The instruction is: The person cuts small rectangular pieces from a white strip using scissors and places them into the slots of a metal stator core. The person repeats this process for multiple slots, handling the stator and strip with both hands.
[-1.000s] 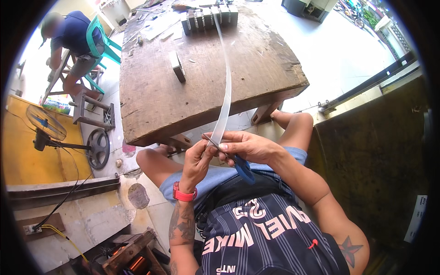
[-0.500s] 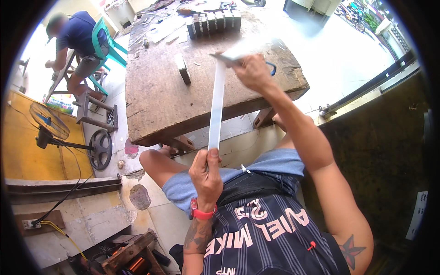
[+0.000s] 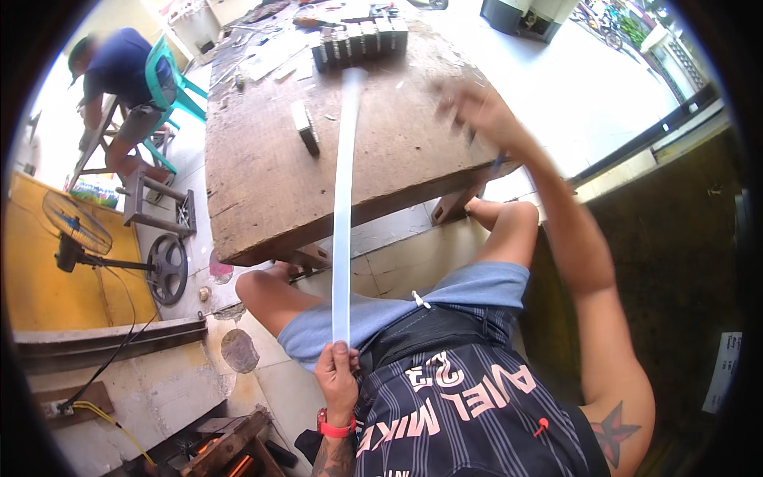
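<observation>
- Strip point(image 3: 342, 199) of white material, long and flat, now runs straight from my lap up over the near edge of the wooden table point(image 3: 262, 183), its far end reaching almost to the row of grey metal blocks point(image 3: 360, 41).
- My left hand point(image 3: 337, 380) is closed around the strip's near end, pinching it just above my waistband; a second ago both hands met there, near my lap.
- My right hand point(image 3: 475, 111) has let go of the strip and swung out over the table's right side (it is blurred with motion, so I cannot tell whether it is open or closed). Half a second ago it was at the far end of the strip.
- To my mind, that means the strip has been pulled out to full length and is held by one hand alone.
- Signs and labels: a white paper sheet point(image 3: 725, 372) hangs on the dark wall at my right; a colourful packet point(image 3: 94, 193) lies on the yellow floor beside the other person's stool.
</observation>
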{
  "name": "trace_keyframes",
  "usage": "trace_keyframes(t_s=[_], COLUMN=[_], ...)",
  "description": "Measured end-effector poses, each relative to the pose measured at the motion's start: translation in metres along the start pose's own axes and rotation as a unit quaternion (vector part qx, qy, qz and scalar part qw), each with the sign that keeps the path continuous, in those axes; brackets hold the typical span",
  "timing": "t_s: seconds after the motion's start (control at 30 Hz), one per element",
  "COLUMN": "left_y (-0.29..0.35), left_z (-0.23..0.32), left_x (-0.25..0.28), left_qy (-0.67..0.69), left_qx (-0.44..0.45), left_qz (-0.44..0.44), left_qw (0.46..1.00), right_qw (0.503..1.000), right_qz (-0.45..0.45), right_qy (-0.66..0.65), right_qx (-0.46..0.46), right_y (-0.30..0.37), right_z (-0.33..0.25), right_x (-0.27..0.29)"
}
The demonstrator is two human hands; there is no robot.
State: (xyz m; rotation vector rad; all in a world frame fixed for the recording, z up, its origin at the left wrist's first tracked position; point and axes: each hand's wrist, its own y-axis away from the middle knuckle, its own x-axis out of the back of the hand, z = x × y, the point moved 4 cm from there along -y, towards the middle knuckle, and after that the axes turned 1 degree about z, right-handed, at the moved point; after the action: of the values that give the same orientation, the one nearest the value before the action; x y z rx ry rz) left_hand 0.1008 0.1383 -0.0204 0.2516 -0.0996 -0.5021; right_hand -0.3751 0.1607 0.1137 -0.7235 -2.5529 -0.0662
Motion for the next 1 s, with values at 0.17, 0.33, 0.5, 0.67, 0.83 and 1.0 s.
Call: trace_keyframes(t_s=[0.17,0.33,0.5,0.67,0.83,1.0], left_y=[-0.004,-0.04,-0.132,-0.169,-0.137,-0.125], left_z=[0.006,0.057,0.119,0.139,0.112,0.079], left_x=[-0.012,0.008,-0.049,-0.094,-0.065,-0.065], left_qy=[-0.096,-0.343,-0.174,-0.121,-0.017,0.038], left_qx=[0.017,-0.041,-0.18,-0.135,-0.082,-0.027], left_qz=[-0.126,-0.176,-0.21,-0.253,-0.204,-0.208], left_qw=[0.987,0.922,0.945,0.951,0.975,0.977], right_qw=[0.847,0.755,0.779,0.889,0.998,0.942], right_qz=[-0.29,-0.287,-0.334,-0.349,0.058,0.181], right_qy=[-0.368,-0.529,-0.453,-0.237,-0.007,0.279], right_qx=[-0.25,-0.261,-0.278,-0.177,-0.004,0.043], right_y=[0.134,0.142,0.167,0.179,0.102,0.009], right_z=[0.022,0.017,0.013,-0.003,0.014,0.059], right_x=[-0.19,-0.245,-0.244,-0.21,-0.064,0.016])
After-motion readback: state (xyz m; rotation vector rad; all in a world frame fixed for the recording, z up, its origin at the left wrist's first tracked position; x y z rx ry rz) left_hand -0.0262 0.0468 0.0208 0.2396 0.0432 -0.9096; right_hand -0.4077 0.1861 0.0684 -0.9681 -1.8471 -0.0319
